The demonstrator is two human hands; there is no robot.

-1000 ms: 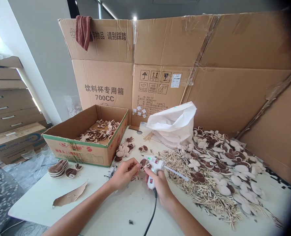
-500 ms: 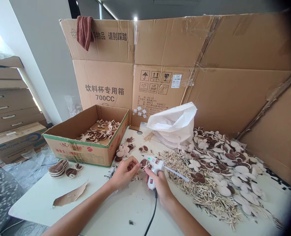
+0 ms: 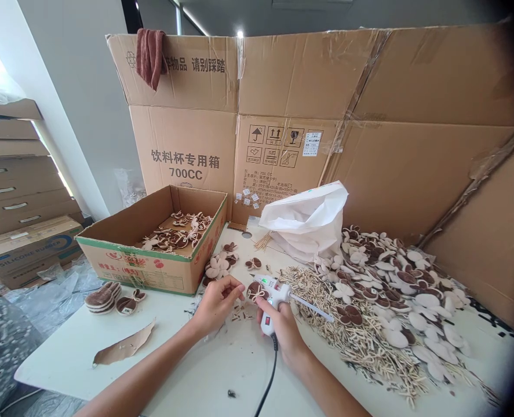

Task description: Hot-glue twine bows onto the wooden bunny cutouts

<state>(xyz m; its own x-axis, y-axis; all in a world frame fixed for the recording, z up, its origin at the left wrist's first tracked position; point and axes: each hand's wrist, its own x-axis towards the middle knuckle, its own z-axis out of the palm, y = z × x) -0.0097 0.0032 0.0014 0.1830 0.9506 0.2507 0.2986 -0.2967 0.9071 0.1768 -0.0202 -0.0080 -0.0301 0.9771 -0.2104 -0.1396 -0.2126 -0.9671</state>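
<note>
My right hand is wrapped round a white hot glue gun with a green light, a glue stick out of its back and a black cord below. A brown fabric flower piece with a cream cord bow sits by the right thumb, in front of the gun. Just left of it, my left hand has thumb and fingers pinched together; whatever is between the tips is too small to name. On the table beyond lie another brown flower piece and a small pile of cream and brown flowers.
A low cardboard box holds finished-looking bow pieces. Right of my hands spread short cord pieces and a heap of fabric flowers, with a white bag behind. Tall cardboard walls the back. A torn brown scrap lies left.
My left hand has drawn slightly away from the brown flower piece, leaving a small gap. My right hand and the glue gun have hardly moved.
</note>
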